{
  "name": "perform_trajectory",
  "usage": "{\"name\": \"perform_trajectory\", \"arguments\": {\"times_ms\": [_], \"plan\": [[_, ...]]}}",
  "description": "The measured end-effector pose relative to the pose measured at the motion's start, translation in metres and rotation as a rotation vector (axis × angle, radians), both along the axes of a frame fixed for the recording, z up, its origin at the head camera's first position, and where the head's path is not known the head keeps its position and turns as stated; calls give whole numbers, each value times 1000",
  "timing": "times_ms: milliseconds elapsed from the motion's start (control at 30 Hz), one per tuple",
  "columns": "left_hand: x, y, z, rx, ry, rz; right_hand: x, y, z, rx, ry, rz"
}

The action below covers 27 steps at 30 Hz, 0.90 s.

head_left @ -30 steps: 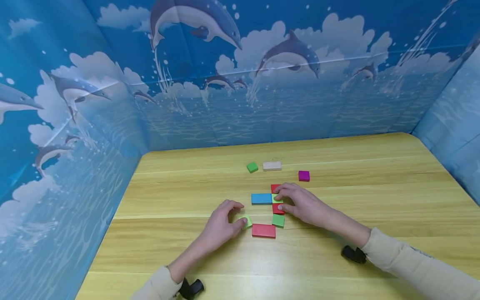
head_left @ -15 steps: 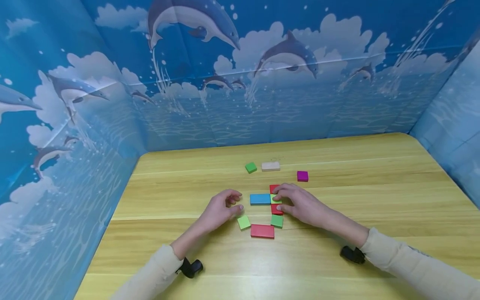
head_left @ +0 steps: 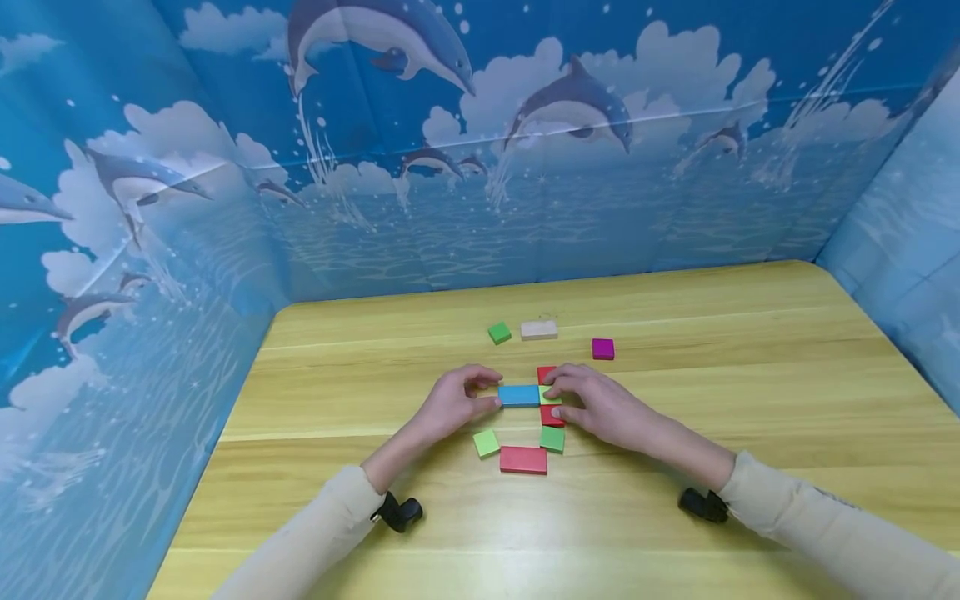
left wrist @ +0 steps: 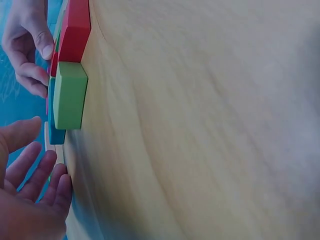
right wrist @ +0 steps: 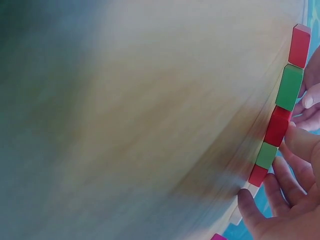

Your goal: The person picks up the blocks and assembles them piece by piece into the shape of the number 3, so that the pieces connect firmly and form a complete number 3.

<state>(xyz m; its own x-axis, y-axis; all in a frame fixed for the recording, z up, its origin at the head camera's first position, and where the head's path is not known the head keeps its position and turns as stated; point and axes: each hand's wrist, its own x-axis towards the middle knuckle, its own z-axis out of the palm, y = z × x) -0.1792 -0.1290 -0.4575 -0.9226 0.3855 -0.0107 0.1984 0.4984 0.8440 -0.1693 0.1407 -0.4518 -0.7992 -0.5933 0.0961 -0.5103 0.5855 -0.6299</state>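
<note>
Flat coloured blocks lie on the table. My left hand point(head_left: 456, 402) is at the left end of a long blue block point(head_left: 519, 396), thumb and fingers apart around that end. My right hand point(head_left: 606, 408) rests its fingertips on the column at the blue block's right end: a red block point(head_left: 545, 374), a light green block point(head_left: 547, 399) and another red block point(head_left: 550, 419), each partly covered by the fingers. Below them are a green block point(head_left: 552, 439) and a long red block point(head_left: 523, 460). A tilted light green block point(head_left: 486, 443) lies near the long red one's upper left corner.
Farther back lie a green block point(head_left: 499, 332), a whitish long block point(head_left: 539, 330) and a purple block point(head_left: 603, 348). A blue dolphin curtain point(head_left: 375, 242) stands behind the wooden table point(head_left: 750, 358) and along its sides.
My left hand has let go of the light green block at lower left and moved up and right to the blue block's left end. My right hand stays on the column.
</note>
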Motion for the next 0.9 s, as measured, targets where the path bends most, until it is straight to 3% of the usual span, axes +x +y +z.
{"name": "perform_trajectory", "arguments": {"times_ms": [300, 900], "plan": [[0, 9, -2, -44, 29, -32, 1, 0, 1, 4, -2, 4], [0, 17, -5, -93, 54, -12, 2, -2, 4, 37, 3, -14]]}}
